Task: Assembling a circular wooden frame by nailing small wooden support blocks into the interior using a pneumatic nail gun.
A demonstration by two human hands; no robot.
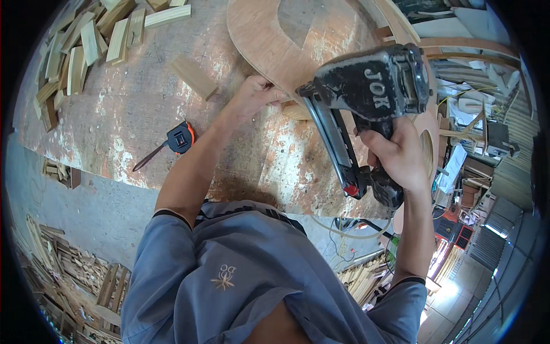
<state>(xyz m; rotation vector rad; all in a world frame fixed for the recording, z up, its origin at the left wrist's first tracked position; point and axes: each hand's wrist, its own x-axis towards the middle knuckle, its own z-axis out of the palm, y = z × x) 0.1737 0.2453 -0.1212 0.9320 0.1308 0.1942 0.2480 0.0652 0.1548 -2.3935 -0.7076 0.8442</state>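
My right hand [395, 152] is wrapped round the handle of a black pneumatic nail gun [366, 86]. The gun's nose meets the edge of a curved plywood panel [263, 43] on the worktable. At that same edge, just left of the nose, my left hand [258, 97] has its fingers curled in against the panel, with the fingertips partly hidden. A small wood block [296, 111] shows under the panel's edge, between my left hand and the gun. Whether my fingers grip the block or the panel is partly hidden.
Many wood blocks [89, 43] are heaped at the table's far left, and a single block [195, 76] lies nearer my left hand. A black and orange tape measure [181, 137] with a strap rests left of my forearm. An air hose [349, 234] loops below the table's near edge.
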